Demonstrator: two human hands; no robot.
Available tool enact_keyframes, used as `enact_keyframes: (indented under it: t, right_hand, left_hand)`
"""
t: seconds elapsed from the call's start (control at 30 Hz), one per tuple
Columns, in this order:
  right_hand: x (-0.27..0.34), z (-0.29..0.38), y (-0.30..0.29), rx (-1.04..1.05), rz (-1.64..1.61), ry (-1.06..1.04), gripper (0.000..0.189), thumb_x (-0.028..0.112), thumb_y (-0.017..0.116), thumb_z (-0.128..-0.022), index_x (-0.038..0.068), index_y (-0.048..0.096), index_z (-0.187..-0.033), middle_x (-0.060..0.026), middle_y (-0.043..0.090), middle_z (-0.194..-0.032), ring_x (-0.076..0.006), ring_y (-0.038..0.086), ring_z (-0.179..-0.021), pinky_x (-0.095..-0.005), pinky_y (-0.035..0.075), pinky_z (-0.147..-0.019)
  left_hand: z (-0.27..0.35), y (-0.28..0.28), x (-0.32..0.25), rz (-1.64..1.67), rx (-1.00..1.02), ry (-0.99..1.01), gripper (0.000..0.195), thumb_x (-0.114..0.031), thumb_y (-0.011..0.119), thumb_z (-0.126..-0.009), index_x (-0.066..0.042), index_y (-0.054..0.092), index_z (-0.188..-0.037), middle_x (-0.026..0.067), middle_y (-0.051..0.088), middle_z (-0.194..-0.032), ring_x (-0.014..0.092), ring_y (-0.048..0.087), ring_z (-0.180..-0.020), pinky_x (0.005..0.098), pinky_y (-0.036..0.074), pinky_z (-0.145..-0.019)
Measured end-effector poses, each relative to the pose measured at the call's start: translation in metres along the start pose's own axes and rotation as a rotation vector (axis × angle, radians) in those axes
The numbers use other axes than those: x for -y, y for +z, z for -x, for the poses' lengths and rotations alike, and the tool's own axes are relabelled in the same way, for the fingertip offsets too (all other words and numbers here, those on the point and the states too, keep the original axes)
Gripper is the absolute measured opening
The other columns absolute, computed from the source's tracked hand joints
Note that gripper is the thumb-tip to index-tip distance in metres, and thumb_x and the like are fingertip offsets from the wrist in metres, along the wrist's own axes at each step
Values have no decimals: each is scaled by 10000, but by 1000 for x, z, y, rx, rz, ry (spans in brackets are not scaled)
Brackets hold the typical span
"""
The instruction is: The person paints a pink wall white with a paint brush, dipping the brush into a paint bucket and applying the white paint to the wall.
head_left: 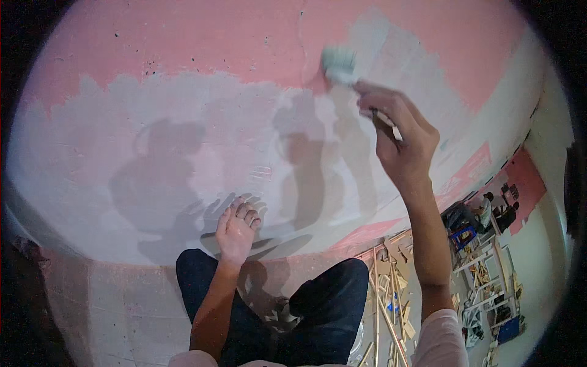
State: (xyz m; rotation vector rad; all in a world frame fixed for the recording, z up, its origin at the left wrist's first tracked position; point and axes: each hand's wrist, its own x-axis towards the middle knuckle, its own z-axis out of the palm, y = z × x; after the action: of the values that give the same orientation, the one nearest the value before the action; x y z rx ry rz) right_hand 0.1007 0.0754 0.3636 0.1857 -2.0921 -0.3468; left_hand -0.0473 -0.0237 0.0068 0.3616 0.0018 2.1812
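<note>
In my raised right hand (406,130) is a paintbrush (339,65), its bristles blurred against the pink-painted wall (206,36). The bristles lie at the border between bare pink and a pale whitish coat (238,124) that covers the wall's lower part. My left hand (237,231) holds nothing; its fingers are loosely bent and a little apart, close to the lower wall above my knee. Whether its fingertips touch the wall I cannot tell. Shadows of my body and arms fall across the pale coat.
My bent knees (330,289) are close to the wall's foot. Wood strips and scraps (390,293) litter the floor at right. Beyond them stand a light-coloured frame (486,275), a blue plastic stool (462,237) and people (486,213) by another partly pink wall.
</note>
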Motion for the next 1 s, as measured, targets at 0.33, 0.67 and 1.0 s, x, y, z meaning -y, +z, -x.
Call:
enact_keyframes:
  t: [0.33,0.67,1.0]
  right_hand:
    - [-42,-68,-29,-215,-77,82,117,-58,592,-944,-54,654,-1043,-108,750,-1005,-132,695,-970,-260,548,-900]
    - [-14,-33,-19,-116,85,-107,197,-93,614,-885,41,671,-1017,-82,762,-928,-130,723,-843,-262,555,-737]
    - [-10,-52,-26,-105,-75,36,230,-124,612,-857,32,667,-1017,-112,741,-1006,-170,740,-901,-289,584,-767]
  left_hand:
    - [1,0,0,65,6,42,418,-374,497,-998,-81,568,-1288,85,605,-1136,217,555,-1010,381,431,-938]
    - [2,3,0,43,13,26,408,-377,523,-978,-100,568,-1274,47,591,-1134,202,531,-969,362,407,-932]
    - [2,3,-1,12,-20,54,386,-372,530,-980,-111,584,-1259,46,595,-1193,191,530,-1006,377,419,-943]
